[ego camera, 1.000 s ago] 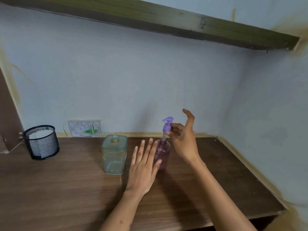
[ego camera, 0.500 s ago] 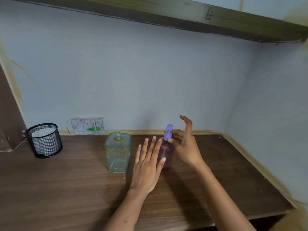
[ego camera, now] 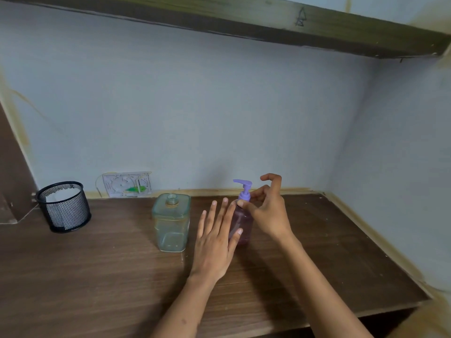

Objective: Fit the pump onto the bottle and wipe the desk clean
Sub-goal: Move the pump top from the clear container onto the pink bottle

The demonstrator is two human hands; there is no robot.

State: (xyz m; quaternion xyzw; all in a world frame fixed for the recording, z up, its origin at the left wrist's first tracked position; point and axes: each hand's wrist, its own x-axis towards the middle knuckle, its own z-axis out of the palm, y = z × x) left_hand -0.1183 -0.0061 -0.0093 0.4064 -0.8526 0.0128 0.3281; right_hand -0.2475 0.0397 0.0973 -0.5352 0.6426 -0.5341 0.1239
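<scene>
Purple pump (ego camera: 242,190) sits in pink bottle (ego camera: 241,224), mid-desk. Right hand (ego camera: 267,211) pinches pump collar; left hand (ego camera: 217,237) flat, fingers spread, steadying bottle. Light, slick plastic, likely tippy: grip collar, brace body.

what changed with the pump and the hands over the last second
The purple pump went down: a second ago its stem stood clear above the pink bottle, now its collar sits on the neck. The right hand came down with it, keeping its grip at the collar. The left hand stayed flat and open against the bottle's side. The clear square bottle and mesh cup did not move.
</scene>
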